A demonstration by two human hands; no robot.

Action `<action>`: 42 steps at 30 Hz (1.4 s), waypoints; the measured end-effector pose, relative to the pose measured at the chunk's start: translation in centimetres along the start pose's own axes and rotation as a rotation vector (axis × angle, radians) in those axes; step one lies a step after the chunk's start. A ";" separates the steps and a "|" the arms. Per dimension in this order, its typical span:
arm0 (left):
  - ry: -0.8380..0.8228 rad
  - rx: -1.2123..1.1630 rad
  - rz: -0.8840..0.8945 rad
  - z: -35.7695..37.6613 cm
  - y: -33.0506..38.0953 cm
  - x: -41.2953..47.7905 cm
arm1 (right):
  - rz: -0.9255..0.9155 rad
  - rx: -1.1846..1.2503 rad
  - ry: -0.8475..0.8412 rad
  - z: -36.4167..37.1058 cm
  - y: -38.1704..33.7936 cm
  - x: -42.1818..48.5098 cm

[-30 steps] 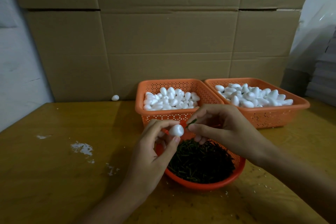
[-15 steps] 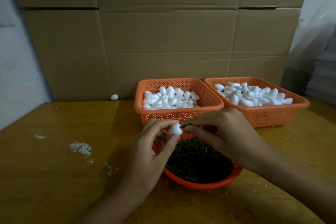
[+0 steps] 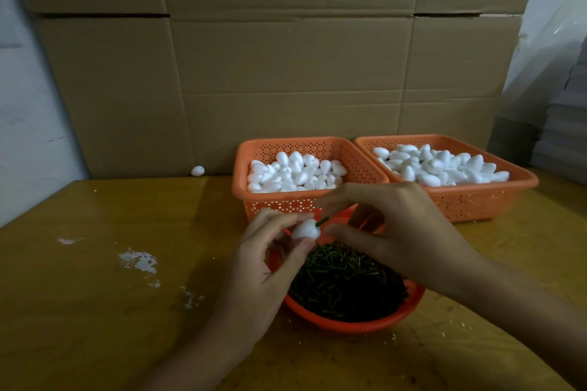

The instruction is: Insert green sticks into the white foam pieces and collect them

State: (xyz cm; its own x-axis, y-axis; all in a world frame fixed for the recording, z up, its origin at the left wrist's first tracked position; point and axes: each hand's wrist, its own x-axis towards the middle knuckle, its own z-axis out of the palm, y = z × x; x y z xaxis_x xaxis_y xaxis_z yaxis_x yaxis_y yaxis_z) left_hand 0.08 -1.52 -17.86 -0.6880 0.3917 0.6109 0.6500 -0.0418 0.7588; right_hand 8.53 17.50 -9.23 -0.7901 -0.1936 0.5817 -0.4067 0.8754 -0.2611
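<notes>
Blur smears the fingertips of the right hand. It cannot be told whether its bent forefinger and thumb pinch the green stick or only sit close around its free end. That hand and its wrist hide the far rim and right side of the round orange bowl, and the left hand covers the bowl's left edge. The left hand holds one white foam piece, pinched between thumb and fingers just above the bowl's far left edge. The stick juts from the piece's right end, tilted up and to the right; how deep it sits is not visible.

The bowl holds a heaped pile of dark green sticks. Just behind the bowl, two perforated orange baskets stand side by side, touching. The left basket and the right basket are each filled with white foam pieces. Whether those pieces carry sticks is too small to tell.

Far behind the bowl and to its left, a stray foam piece lies against the cardboard boxes that wall off the worktop. White crumbs are scattered on the worktop left of the bowl. Far to the bowl's right, a pale stack is cut off by the frame edge and hard to make out.
</notes>
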 end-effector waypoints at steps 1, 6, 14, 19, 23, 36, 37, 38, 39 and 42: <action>0.000 -0.001 0.000 0.0 0.0 0.0 | -0.006 0.014 0.018 0.0 -0.1 0.0; 0.001 -0.007 0.010 0.0 0.0 0.0 | -0.001 0.018 0.051 0.1 -0.3 -0.1; 0.013 -0.053 -0.009 -0.2 -0.2 0.1 | 0.154 0.301 0.019 1.2 0.8 -0.3; 0.016 -0.062 -0.004 -0.2 -0.2 0.2 | 0.250 0.541 -0.026 1.2 1.4 -0.1; 0.017 -0.072 -0.009 -0.2 -0.3 0.2 | 0.202 0.448 -0.012 1.5 1.2 -0.4; 0.016 -0.028 0.017 -0.1 0.1 0.0 | 0.307 0.655 -0.136 1.7 1.4 -0.2; 0.013 -0.036 0.021 -0.1 0.2 0.0 | 0.315 0.661 -0.156 1.6 1.4 -0.1; 0.011 -0.043 0.020 -0.2 0.3 0.0 | 0.311 0.635 -0.172 1.5 1.4 0.0; 0.012 -0.049 0.010 -0.2 0.4 0.0 | 0.306 0.594 -0.180 1.3 1.4 0.1; 0.018 -0.068 -0.027 -0.2 0.6 -0.2 | 0.326 0.528 -0.074 -0.6 1.6 0.8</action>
State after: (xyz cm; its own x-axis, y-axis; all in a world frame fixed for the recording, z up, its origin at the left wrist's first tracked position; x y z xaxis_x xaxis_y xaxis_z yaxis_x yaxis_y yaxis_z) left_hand 0.54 -1.80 -17.43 -0.7109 0.3770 0.5936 0.6083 -0.0939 0.7881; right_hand 7.47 19.04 -8.70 -0.9336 -0.0001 0.3582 -0.2966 0.5611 -0.7728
